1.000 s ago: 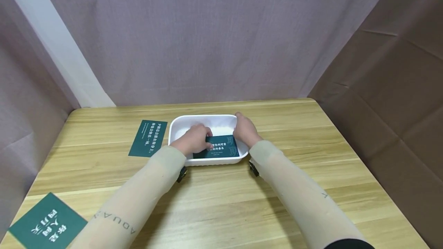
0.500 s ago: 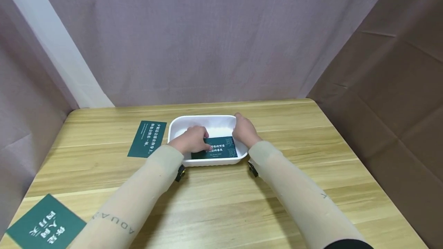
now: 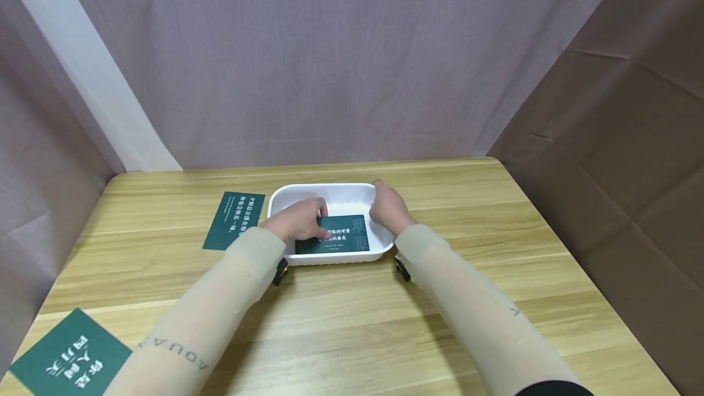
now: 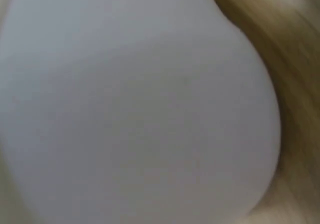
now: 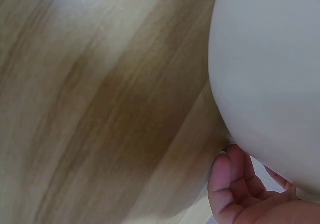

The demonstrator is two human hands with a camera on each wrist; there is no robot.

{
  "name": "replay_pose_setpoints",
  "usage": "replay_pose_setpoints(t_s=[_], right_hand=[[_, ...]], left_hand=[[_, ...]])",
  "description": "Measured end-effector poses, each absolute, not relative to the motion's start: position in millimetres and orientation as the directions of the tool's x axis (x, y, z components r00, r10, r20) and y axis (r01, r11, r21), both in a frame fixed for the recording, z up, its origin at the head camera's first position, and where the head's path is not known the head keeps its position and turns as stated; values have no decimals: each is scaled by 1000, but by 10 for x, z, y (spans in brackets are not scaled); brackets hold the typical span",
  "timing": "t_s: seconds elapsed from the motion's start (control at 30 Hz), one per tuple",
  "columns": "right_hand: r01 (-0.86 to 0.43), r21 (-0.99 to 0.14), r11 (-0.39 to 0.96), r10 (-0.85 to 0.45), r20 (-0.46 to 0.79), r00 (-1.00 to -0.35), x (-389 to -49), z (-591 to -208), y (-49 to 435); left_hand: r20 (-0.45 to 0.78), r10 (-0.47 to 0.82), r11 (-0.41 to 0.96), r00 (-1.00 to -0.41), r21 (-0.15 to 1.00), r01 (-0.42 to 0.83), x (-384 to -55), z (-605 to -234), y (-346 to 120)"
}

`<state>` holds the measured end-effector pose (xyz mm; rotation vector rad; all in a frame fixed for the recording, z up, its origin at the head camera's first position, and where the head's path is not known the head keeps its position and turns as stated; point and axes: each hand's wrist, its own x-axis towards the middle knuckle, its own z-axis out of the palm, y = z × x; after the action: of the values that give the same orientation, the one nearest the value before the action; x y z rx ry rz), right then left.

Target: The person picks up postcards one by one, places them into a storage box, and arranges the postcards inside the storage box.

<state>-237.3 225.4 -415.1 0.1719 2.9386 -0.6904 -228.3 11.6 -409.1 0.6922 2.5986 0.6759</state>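
Observation:
A white oval-cornered tray (image 3: pixel 352 195) stands near the table's back edge in the head view. Inside it, toward the near side, is a dark green card (image 3: pixel 352 231) printed with white Chinese characters. My left hand (image 3: pixel 297 221) reaches in over the tray's left end and pinches the card's left part, thumb on top. With my right hand (image 3: pixel 390 208) I grip the tray's right end; the right wrist view shows those fingers (image 5: pixel 222 176) curled at the tray's outer wall (image 5: pixel 270 74). Only the tray's white outside (image 4: pixel 140 114) fills the left wrist view, and the left hand is hidden there.
Another green card (image 3: pixel 233 219) lies just left of the tray, partly behind the left forearm. A further green card (image 3: pixel 71 353) is at the table's front left. Mauve curtain (image 3: pixel 330 66) hangs behind the wooden table (image 3: pixel 352 322); brown cloth (image 3: pixel 621 157) hangs on the right.
My left hand has shifted left inside the tray, and the pinched card has moved left with it. My right hand has stayed on the tray's right end.

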Motion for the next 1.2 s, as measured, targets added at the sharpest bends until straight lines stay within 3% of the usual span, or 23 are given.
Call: replay_pose_setpoints(t_s=[0.8,1.07,1.2], right_hand=[[148,-432,890,91,-150,-984,-2406,-4148,2292],[164,-434,886,100,-167,-981,-2399,-4142,2318],[176,-445,878,108,-175,-979,-2386,-4125,2310]], left_hand=[[-207,512,827,-834,381,413,-2214,-4039,153],[-43,295,832,-955,504,234,-2170,-3745,-111],[28,175,832,-984,530,163,-2204,-3627,-435]])
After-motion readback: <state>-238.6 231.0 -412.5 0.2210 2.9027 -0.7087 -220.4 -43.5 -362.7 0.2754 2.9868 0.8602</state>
